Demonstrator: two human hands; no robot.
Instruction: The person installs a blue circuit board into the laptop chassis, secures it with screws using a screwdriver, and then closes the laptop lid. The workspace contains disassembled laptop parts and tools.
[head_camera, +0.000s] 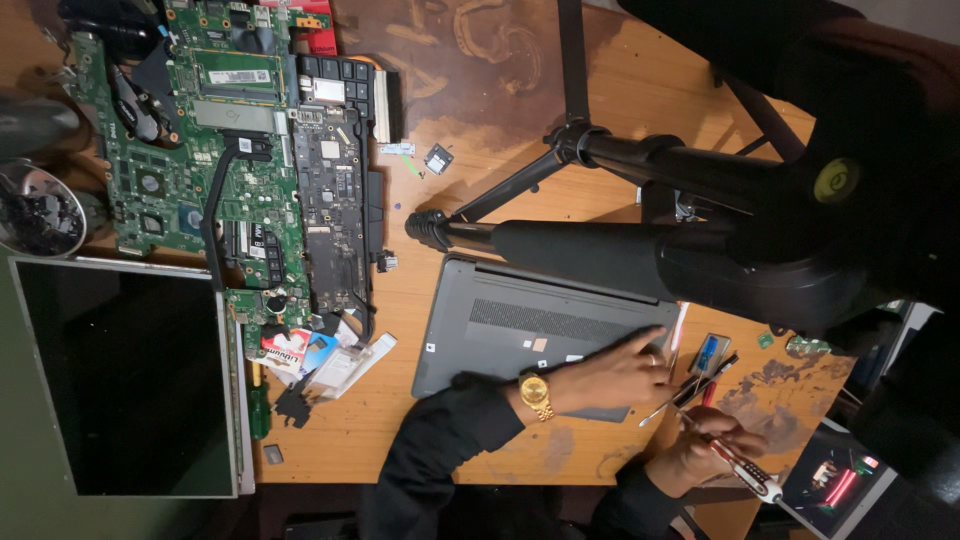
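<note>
A grey laptop lies closed with its vented underside up on the wooden table. My left hand, with a gold watch on the wrist, rests on the laptop's right end, index finger stretched out and holding nothing that I can see. Just to the right, at the table's near edge, my right hand is closed around a screwdriver with a white and red handle. Thin metal tools lie between the two hands. Both sleeves are black.
A black tripod spreads over the laptop, its large head filling the right side. Green circuit boards and a dark board lie at the upper left. A bare screen panel sits lower left, a metal bowl above it.
</note>
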